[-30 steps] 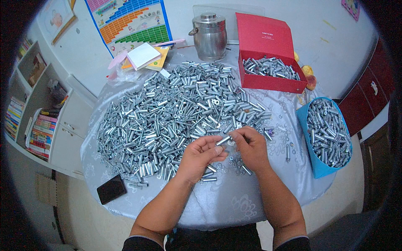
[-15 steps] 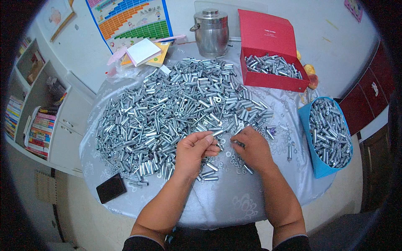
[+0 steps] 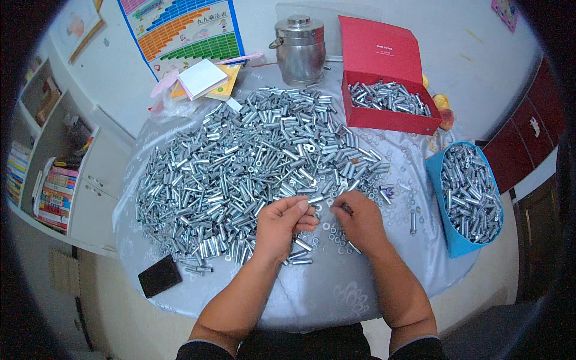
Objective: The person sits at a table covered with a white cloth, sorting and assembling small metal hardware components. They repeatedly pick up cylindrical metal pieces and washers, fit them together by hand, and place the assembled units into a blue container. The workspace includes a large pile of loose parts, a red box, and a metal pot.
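Observation:
My left hand (image 3: 281,227) is closed in a pinch, its thumb and forefinger gripping a short shiny metal sleeve (image 3: 315,199) that points toward my right hand. Beside it, my right hand (image 3: 365,223) is closed with fingertips bent together. Whatever small piece those fingertips hold is mostly hidden and too dark to name. Both hands hover over the near right edge of a large pile of silvery sleeves and bolts (image 3: 240,162). Loose washers (image 3: 337,235) lie on the cloth under and between my hands.
A blue bin (image 3: 437,180) full of assembled bolts stands at right. An open red box (image 3: 390,122), also filled with metal pieces, is behind it. A metal pot (image 3: 301,54), notebooks (image 3: 204,78) and a black phone (image 3: 159,276) sit around the pile on the silvery tablecloth (image 3: 318,300).
My hands have shifted slightly nearer to me in the picture. The right fingers are curled in more, and the left still grips the sleeve. The pile looks the same.

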`<move>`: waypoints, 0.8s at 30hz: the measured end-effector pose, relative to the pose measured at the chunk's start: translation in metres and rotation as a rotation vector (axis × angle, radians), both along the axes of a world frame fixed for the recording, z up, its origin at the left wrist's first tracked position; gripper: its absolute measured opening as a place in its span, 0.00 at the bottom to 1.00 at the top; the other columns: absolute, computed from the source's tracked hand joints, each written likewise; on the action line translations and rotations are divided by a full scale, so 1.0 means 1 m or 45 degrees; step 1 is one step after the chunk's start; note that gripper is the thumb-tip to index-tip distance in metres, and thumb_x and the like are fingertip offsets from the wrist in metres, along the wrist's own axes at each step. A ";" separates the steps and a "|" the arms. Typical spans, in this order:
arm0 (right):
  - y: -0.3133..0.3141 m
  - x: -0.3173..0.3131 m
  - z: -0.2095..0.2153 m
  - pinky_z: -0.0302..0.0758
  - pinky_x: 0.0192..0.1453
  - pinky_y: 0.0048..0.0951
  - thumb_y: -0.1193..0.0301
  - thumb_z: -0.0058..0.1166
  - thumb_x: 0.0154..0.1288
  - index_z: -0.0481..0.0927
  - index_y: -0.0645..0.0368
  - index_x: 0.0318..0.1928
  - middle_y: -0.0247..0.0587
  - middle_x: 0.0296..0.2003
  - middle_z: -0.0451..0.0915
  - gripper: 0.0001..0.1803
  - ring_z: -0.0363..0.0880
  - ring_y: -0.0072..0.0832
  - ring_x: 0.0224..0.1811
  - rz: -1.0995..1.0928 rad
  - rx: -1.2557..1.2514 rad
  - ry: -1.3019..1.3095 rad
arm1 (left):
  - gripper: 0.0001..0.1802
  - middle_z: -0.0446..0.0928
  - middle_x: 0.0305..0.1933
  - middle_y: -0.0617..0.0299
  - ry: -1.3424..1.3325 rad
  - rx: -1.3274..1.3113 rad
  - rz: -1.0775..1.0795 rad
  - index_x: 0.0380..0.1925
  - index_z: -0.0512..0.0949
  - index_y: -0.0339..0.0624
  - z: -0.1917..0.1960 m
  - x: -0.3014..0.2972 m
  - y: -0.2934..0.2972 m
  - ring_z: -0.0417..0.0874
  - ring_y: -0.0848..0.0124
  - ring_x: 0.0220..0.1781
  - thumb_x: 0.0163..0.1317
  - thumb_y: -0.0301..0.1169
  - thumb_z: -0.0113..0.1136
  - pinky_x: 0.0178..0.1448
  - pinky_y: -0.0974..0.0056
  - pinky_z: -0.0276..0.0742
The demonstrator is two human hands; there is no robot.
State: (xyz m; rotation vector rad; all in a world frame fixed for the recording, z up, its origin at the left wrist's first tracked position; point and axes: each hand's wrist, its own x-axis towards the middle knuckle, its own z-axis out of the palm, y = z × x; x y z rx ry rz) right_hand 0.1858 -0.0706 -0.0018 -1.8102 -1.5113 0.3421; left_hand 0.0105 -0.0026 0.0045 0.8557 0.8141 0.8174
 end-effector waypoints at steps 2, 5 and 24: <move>-0.001 -0.003 0.008 0.76 0.35 0.29 0.75 0.60 0.58 0.80 0.60 0.36 0.38 0.32 0.80 0.06 0.80 0.28 0.32 -0.111 -0.028 0.408 | 0.14 0.82 0.36 0.51 0.000 0.006 -0.018 0.46 0.77 0.29 -0.001 -0.001 -0.001 0.85 0.67 0.31 0.65 0.28 0.57 0.35 0.67 0.83; 0.003 0.003 0.006 0.78 0.35 0.26 0.76 0.59 0.61 0.79 0.62 0.38 0.37 0.32 0.81 0.05 0.80 0.23 0.31 -0.071 0.024 1.284 | 0.14 0.82 0.36 0.51 -0.006 0.008 -0.034 0.46 0.77 0.29 0.000 0.000 -0.002 0.85 0.67 0.30 0.65 0.29 0.56 0.34 0.68 0.83; 0.002 -0.005 -0.006 0.78 0.34 0.27 0.72 0.57 0.66 0.78 0.64 0.42 0.35 0.31 0.78 0.09 0.76 0.23 0.29 0.122 -0.020 1.870 | 0.12 0.82 0.33 0.51 -0.171 -0.075 -0.167 0.42 0.78 0.29 -0.008 -0.008 -0.001 0.86 0.65 0.29 0.65 0.29 0.57 0.32 0.67 0.85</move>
